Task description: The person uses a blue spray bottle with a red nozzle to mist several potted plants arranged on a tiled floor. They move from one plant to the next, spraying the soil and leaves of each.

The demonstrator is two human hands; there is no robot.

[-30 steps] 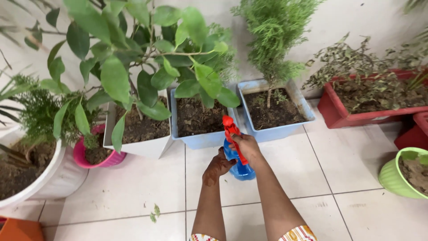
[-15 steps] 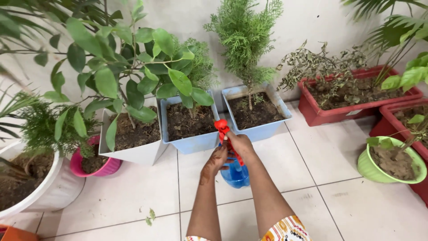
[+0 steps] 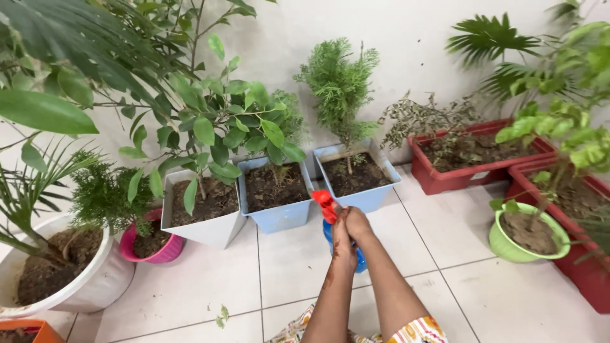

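Red plastic trigger, blue spray bottle (image 3: 359, 257) — left hand (image 3: 343, 238) and right hand (image 3: 357, 223) fingers wrapped tight.

White tiled floor (image 3: 190, 286) with dark grout lines meets a plain pale wall (image 3: 406, 44); soft, even daylight throughout.

Your hands: left hand (image 3: 343, 244) and right hand (image 3: 357, 223) — both wrapped on the blue spray bottle (image 3: 359, 257).
Nozzle: red trigger head (image 3: 326, 204) — just before the light-blue pots (image 3: 279, 216).
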